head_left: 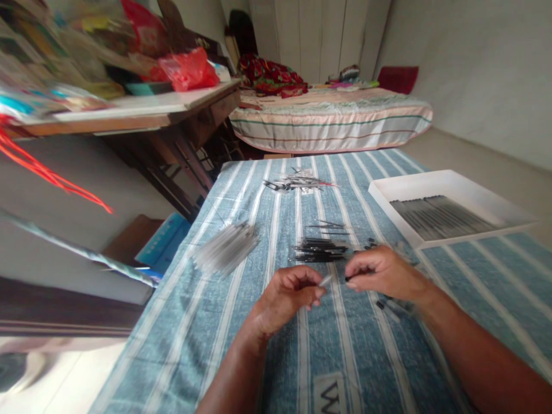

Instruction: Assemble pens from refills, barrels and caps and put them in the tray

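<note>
My left hand (288, 293) is curled shut on a thin clear tube (325, 280) whose tip pokes out toward the right. My right hand (382, 270) is pinched on a small black piece (350, 278), held a short gap from the tube's tip. Both hover over a blue-and-white striped cloth (241, 322). Just beyond my hands lies a pile of thin black rods (319, 250). A heap of clear tubes (226, 248) rests to the left. A few dark pieces (390, 303) lie under my right wrist.
A white tray (431, 181) with a row of dark finished pens (440, 215) sits at the right. A small pile of mixed parts (297, 183) lies at the far end of the cloth. A cluttered wooden table (142, 112) stands at the left, a bed (332, 118) behind.
</note>
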Action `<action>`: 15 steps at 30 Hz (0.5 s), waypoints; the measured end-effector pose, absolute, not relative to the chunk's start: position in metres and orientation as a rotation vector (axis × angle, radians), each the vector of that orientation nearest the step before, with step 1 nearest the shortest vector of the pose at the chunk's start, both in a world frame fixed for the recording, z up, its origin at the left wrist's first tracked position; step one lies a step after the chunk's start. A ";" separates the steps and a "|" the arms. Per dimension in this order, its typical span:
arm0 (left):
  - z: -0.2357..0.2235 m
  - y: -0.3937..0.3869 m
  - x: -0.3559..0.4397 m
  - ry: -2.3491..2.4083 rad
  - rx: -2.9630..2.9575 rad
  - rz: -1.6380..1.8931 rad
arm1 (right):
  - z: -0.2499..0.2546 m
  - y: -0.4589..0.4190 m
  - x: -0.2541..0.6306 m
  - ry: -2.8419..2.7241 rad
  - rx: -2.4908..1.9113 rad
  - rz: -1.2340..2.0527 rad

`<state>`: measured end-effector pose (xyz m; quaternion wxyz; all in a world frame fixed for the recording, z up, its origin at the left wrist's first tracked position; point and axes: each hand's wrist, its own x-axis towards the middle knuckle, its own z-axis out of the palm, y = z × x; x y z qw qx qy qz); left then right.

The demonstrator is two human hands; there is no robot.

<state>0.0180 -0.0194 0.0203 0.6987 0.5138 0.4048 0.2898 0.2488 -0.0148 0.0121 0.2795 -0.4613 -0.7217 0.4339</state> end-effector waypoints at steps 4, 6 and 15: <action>0.020 -0.020 0.020 0.897 1.143 0.606 | 0.008 -0.016 0.241 -1.790 -1.147 1.169; 0.019 -0.020 0.020 0.895 1.149 0.586 | 0.007 -0.015 0.240 -1.786 -1.127 1.119; 0.015 -0.020 0.020 0.912 1.176 0.540 | 0.010 -0.017 0.236 -1.954 -1.087 0.986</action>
